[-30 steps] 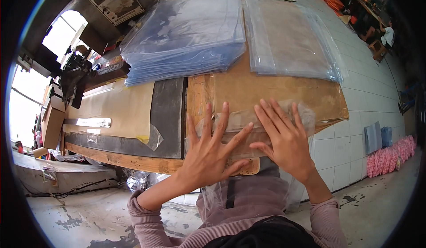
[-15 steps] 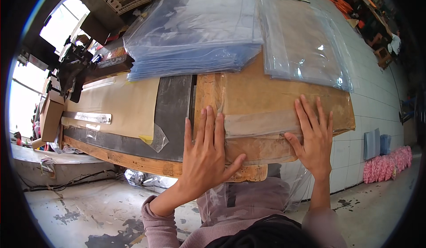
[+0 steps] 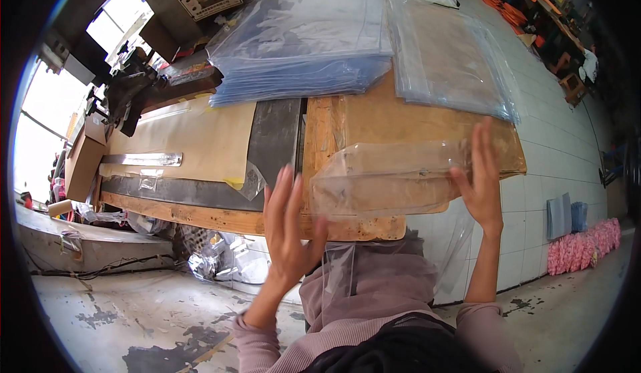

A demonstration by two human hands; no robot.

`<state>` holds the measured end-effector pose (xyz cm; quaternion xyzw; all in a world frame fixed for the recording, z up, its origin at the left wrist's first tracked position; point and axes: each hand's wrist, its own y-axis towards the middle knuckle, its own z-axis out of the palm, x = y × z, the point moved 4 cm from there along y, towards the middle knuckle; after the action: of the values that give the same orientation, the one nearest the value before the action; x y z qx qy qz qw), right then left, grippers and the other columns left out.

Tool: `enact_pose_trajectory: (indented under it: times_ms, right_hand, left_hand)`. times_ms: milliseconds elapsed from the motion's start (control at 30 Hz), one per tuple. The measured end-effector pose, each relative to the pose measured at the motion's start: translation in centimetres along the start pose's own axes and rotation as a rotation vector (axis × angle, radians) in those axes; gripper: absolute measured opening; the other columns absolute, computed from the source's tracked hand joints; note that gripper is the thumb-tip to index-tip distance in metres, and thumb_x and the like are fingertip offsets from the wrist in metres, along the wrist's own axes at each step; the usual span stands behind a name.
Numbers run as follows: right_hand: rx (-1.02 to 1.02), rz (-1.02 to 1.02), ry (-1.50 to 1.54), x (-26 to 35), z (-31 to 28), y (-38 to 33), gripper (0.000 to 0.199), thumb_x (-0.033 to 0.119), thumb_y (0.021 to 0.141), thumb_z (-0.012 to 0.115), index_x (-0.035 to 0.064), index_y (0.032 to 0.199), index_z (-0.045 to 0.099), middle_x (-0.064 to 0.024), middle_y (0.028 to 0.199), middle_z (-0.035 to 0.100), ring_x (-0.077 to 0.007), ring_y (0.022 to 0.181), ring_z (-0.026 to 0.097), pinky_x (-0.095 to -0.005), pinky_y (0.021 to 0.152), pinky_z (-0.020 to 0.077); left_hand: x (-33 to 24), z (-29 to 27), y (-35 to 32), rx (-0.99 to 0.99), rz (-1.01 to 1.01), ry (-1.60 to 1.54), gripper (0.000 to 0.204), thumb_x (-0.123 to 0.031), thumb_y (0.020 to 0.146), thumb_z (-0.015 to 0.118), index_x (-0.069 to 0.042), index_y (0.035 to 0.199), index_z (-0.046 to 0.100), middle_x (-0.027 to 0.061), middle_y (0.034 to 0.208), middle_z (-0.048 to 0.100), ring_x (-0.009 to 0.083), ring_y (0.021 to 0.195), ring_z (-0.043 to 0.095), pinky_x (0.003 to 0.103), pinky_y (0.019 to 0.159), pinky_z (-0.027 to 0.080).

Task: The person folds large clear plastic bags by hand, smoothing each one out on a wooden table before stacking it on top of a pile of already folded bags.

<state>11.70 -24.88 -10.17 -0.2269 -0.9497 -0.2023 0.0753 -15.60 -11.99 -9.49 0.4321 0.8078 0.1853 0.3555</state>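
Lying across the brown, tape-edged bench cover [image 3: 427,116], a clear, creased plastic sheet [image 3: 387,172] is flanked by two bare hands. The left hand [image 3: 288,243] is held, blurred, beside the sheet's left end, fingers nearly straight, thumb parted, nothing seen grasped. The right hand [image 3: 482,193] is set at the opposite end, fingers extended, thumb apart, nothing seen pinched. Whether the sheet is pressed by either palm cannot be told. Its folds could be skewed if uneven pressure is applied, and it could be dragged off the front edge if the loose clear film [image 3: 457,256] hanging below is attached and gets snagged.
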Motion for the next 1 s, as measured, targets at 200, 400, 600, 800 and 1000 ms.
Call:
enact_pose_trajectory:
  times_ms: [200,400,600,800,1000]
  right_hand:
    - [-0.548,0.54,0.728,-4.8,0.2,-12.0,0.054,0.037,0.09,0.052,-0.0022,0.126,0.04,-0.0138,0.124,0.043,-0.0231,0.116,0.044,-0.0382,0.094,0.039]
    - [0.187,0.559,1.34,-2.2,3.6,-15.6,0.049,0.038,0.087,0.058,-0.0028,0.111,0.047,-0.0143,0.1,0.057,-0.0188,0.087,0.058,-0.0337,0.079,0.0471]
    - [-0.1,0.585,1.184,-3.7,-0.5,-15.2,0.041,0.034,0.084,0.064,-0.0029,0.096,0.051,-0.0075,0.059,0.055,-0.0142,0.05,0.054,-0.0257,0.045,0.0458]
    - [-0.237,0.413,1.26,-2.1,-5.3,-11.4,0.052,0.025,0.082,0.066,-0.007,0.116,0.043,-0.0109,0.076,0.057,-0.019,0.053,0.059,-0.0289,0.049,0.0525]
    - [-0.14,0.545,1.033,-4.4,-5.4,-13.3,0.063,0.014,0.078,0.068,-0.0086,0.126,0.034,-0.0091,0.079,0.055,-0.0209,0.057,0.062,-0.0304,0.049,0.0561]
  left_hand:
    - [-0.4,3.1,-12.9,-0.235,-0.691,-0.761,0.073,-0.056,0.08,0.053,0.002,0.121,0.036,0.0125,0.119,0.036,0.0254,0.114,0.035,0.038,0.097,0.029]
    - [-0.5,5.0,-13.1,0.832,-0.529,-1.365,0.074,-0.053,0.085,0.045,0.003,0.132,0.036,0.0194,0.132,0.042,0.0283,0.123,0.041,0.035,0.101,0.029]
    - [-2.2,2.3,-8.5,1.073,-0.553,-1.064,0.046,-0.015,0.089,0.051,0.003,0.13,0.037,0.0156,0.121,0.056,0.0261,0.109,0.055,0.035,0.094,0.038]
    - [-4.1,2.8,-3.9,0.586,-0.45,-1.079,0.051,-0.007,0.087,0.057,-0.002,0.132,0.032,0.0124,0.1,0.066,0.0186,0.086,0.066,0.025,0.074,0.048]
    - [-6.3,3.8,-4.8,0.666,-0.393,-0.99,0.087,-0.008,0.084,0.061,-0.002,0.139,-0.006,0.0174,0.106,0.062,0.0252,0.086,0.066,0.031,0.075,0.05]
